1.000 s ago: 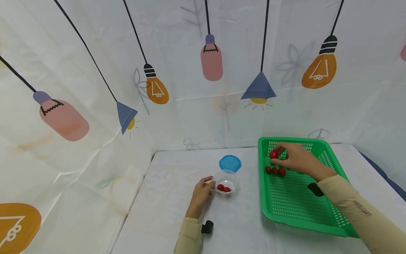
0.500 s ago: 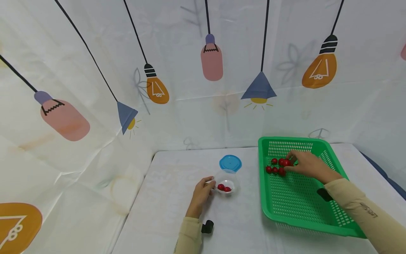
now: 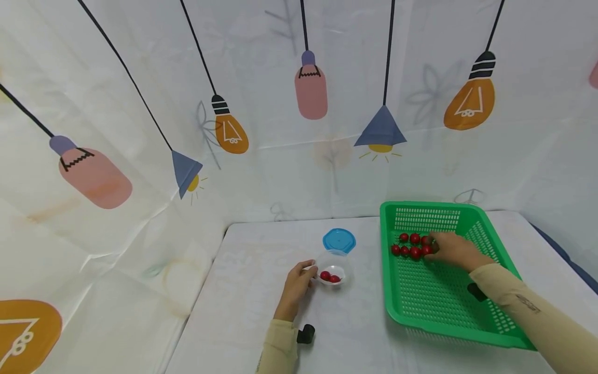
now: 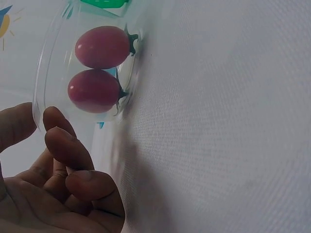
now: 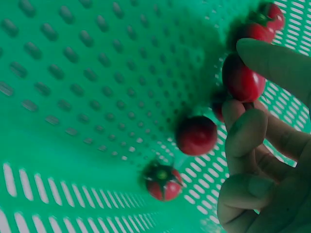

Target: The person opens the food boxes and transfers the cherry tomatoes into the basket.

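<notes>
My left hand (image 3: 297, 282) pinches the rim of a small clear plastic tub (image 4: 46, 63) between thumb and fingers. Two red cherry tomatoes (image 4: 99, 47) with green stems lie in the tub, seen through its wall in the left wrist view. Over in the green basket (image 3: 434, 296), my right hand (image 3: 454, 250) pinches a cherry tomato (image 5: 243, 77) between thumb and fingertips, low over the mesh floor. Several more cherry tomatoes (image 3: 404, 251) lie in two short rows at the basket's left; the hand partly covers their right end.
A round blue lid (image 3: 339, 240) lies on the white tablecloth (image 3: 243, 291) just behind the tub. The basket's raised rim (image 3: 390, 306) stands around the right hand. Behind the table hangs a white sheet (image 3: 261, 187) printed with lamps.
My right hand has moved from the basket's back left rightward and nearer. The tomato it held at first was set down, and both rows now reach farther right. The left hand stays put.
</notes>
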Available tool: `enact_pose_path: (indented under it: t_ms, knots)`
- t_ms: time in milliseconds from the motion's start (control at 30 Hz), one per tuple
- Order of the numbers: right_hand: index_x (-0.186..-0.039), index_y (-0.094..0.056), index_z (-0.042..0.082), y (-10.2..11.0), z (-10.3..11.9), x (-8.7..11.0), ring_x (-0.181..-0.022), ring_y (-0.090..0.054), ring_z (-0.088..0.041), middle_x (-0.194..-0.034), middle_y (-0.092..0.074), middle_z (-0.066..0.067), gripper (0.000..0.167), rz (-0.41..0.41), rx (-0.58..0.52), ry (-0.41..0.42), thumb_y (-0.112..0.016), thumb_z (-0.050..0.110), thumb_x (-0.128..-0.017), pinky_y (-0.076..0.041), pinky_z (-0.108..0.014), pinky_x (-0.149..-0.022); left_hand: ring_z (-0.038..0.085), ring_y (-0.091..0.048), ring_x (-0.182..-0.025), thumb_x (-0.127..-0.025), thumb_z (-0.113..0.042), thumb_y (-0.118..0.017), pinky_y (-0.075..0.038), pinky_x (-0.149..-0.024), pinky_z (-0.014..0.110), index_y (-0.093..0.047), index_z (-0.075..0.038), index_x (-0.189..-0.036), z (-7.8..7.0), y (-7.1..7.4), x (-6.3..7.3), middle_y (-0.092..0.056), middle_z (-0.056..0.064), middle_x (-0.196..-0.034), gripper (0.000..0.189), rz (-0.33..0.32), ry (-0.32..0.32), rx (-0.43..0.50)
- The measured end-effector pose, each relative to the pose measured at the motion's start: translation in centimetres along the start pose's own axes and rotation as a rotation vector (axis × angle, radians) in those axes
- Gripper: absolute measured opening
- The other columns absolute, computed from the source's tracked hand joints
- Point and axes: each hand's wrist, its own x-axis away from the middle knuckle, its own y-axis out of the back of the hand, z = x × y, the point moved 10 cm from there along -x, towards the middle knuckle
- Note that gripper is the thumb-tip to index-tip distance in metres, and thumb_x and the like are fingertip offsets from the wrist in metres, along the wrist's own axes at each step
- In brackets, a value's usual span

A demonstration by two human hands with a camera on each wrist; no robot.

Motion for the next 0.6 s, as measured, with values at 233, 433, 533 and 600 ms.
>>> enact_pose_path:
  t_ms: [233,433,533,600]
  knots:
    - [-0.099,-0.061,0.0,-0.47,-0.35,0.03,-0.076,-0.063,-0.022,-0.085,-0.066,-0.005,0.034,0.005,0.0,-0.016,-0.083,0.019,-0.081,-0.051,-0.043,-0.064,0.019,-0.058,-0.076,-0.099,-0.032,-0.064,-0.045,-0.071,0.031,-0.064,-0.011,-0.133,0.0,0.01,-0.06,-0.067,0.002,-0.088,0.041,0.0,0.004,0.011]
    - [-0.103,-0.062,-0.002,-0.45,-0.49,0.06,-0.08,-0.065,-0.026,-0.089,-0.068,-0.008,0.037,0.007,-0.019,-0.025,-0.084,0.02,-0.081,-0.052,-0.045,-0.065,0.019,-0.057,-0.075,-0.099,-0.032,-0.064,-0.044,-0.07,0.031,-0.064,-0.011,-0.133,0.06,0.02,-0.16,-0.066,0.002,-0.088,0.04,-0.004,0.006,0.014]
    - [-0.106,-0.063,-0.003,-0.49,-0.63,0.08,-0.082,-0.065,-0.027,-0.092,-0.069,-0.01,0.04,0.021,-0.034,-0.04,-0.084,0.021,-0.082,-0.052,-0.045,-0.065,0.019,-0.057,-0.075,-0.099,-0.032,-0.064,-0.044,-0.069,0.031,-0.064,-0.011,-0.133,0.15,-0.02,-0.15,-0.066,0.002,-0.089,0.041,-0.002,0.008,0.016]
    - [-0.107,-0.063,-0.004,-0.42,-0.69,0.04,-0.082,-0.066,-0.027,-0.092,-0.069,-0.011,0.041,0.028,-0.041,-0.048,-0.084,0.022,-0.082,-0.052,-0.045,-0.065,0.019,-0.057,-0.075,-0.099,-0.032,-0.064,-0.044,-0.069,0.031,-0.064,-0.011,-0.133,0.2,-0.03,-0.14,-0.067,0.002,-0.089,0.041,0.002,0.009,0.019]
